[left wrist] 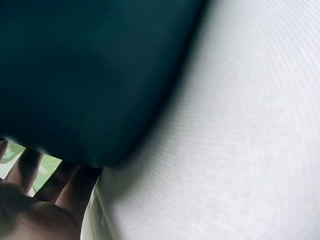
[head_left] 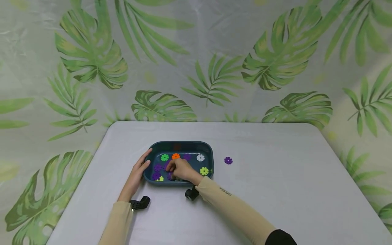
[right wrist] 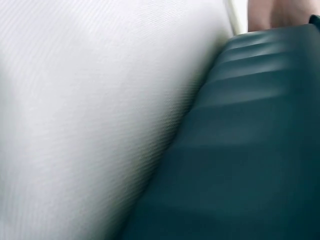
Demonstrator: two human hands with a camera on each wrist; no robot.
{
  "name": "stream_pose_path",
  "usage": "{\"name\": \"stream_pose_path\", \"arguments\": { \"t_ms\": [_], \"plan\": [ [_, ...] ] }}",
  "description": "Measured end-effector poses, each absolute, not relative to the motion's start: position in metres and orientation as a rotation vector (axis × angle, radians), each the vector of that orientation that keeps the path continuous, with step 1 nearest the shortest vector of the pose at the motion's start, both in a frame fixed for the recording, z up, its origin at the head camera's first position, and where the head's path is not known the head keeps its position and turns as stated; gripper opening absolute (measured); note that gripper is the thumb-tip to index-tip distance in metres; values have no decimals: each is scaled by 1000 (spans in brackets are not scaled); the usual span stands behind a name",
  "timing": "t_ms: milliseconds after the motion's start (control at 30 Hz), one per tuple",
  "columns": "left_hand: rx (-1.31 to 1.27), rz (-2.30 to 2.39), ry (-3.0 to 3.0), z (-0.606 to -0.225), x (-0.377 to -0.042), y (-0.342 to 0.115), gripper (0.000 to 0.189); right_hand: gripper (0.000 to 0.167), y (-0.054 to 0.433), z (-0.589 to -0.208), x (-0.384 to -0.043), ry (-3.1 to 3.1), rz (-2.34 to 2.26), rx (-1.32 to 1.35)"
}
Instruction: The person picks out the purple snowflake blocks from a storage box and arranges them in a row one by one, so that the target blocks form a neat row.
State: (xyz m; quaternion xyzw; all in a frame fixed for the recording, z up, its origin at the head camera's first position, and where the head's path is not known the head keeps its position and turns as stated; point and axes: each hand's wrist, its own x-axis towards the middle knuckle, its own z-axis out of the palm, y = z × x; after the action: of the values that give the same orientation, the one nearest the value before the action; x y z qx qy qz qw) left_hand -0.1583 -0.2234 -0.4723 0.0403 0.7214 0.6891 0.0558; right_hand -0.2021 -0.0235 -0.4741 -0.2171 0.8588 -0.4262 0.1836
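Note:
A dark teal plastic tray (head_left: 209,149) stands on the table with snowflake discs scattered over its floor. Among them are a green disc (head_left: 164,157), an orange disc (head_left: 176,156), a white disc (head_left: 200,157), a yellow disc (head_left: 204,171) and several purple discs (head_left: 158,167). My left hand (head_left: 134,175) rests against the tray's left side, its fingers fairly straight along the outer wall. Inside the tray, my right hand (head_left: 183,170) reaches down with bent fingers among the purple discs at the left. Its fingertips are partly hidden, so whether they pinch a disc cannot be made out.
One purple disc (head_left: 228,160) lies on the white-covered table (head_left: 275,177), right of the tray. A leaf-patterned curtain (head_left: 214,44) hangs behind and around the table. Black wrist cameras sit at both wrists, the right one (head_left: 192,194) close to the tray's front wall.

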Motion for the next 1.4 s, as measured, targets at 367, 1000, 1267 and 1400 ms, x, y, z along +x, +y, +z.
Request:
{"name": "stream_pose_path", "arguments": {
  "t_ms": [367,1000,1267,1400],
  "plan": [
    [138,2085,2196,-472,-158,-223,49,27,-22,-476,-200,2495,-1115,-719],
    [138,2039,2302,-498,-168,-230,48,16,12,-451,-208,2120,-1624,-573],
    [132,2033,2274,-467,-156,-220,48,20,83,-430,-216,2123,-1754,-460],
    [137,2022,2291,-468,-156,-220,48,22,131,-436,-224,2169,-1808,-338]
  ]
}}
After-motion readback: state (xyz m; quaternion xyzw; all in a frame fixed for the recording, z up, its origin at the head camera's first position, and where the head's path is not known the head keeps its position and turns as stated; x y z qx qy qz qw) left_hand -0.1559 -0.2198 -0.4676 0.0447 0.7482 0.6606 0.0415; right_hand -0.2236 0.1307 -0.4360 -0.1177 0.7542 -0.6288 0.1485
